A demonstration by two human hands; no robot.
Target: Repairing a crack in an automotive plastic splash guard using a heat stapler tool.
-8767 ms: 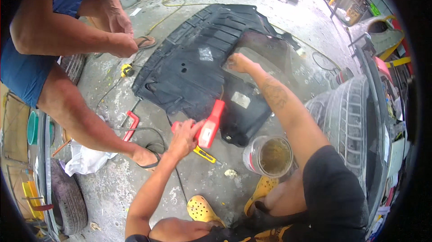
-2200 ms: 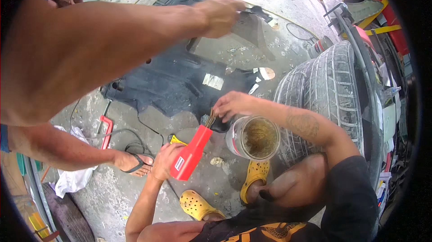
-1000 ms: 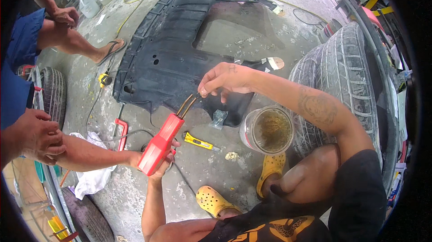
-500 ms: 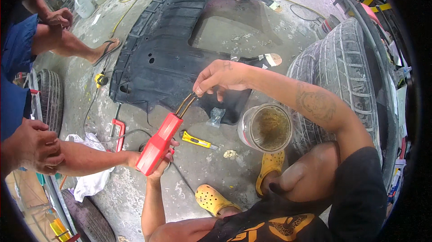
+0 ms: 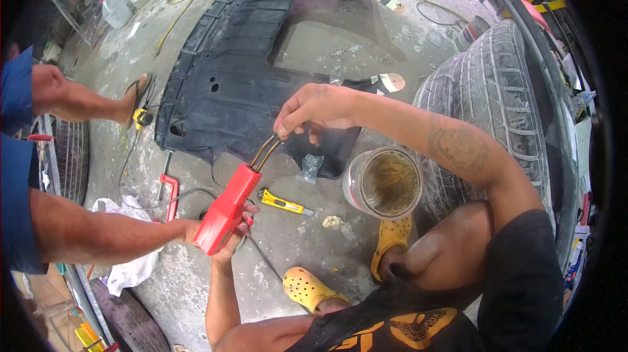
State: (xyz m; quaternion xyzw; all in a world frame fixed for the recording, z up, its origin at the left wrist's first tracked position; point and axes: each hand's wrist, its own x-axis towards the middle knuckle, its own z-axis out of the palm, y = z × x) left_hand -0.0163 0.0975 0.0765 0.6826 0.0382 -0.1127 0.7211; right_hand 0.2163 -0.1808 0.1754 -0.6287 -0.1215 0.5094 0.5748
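My left hand (image 5: 230,242) is closed round the body of a red hot stapler (image 5: 229,211), with its two brass prongs pointing up and away from me. At the prong tips, my right hand (image 5: 302,115) pinches with thumb and fingers; whatever small piece may be between them is hidden. Beyond the hands lies a large black plastic car undertray (image 5: 222,61) with a wide cut-out. A small clear plastic bag (image 5: 310,168) rests by its near edge. Closer to me on the floor is a yellow utility knife (image 5: 286,203), its blade extended.
An open metal can (image 5: 354,188) with brownish residue stands right of the knife, beside stacked tyres (image 5: 497,97). Another person's leg (image 5: 104,229) reaches in from the left, behind the stapler. A white cloth (image 5: 135,259), a red-handled tool (image 5: 171,196) and cords lie nearby.
The other person's hands have left the view, and their legs have shifted. My hands keep their hold, with the stapler tips still at my right fingers. The view has moved slightly.
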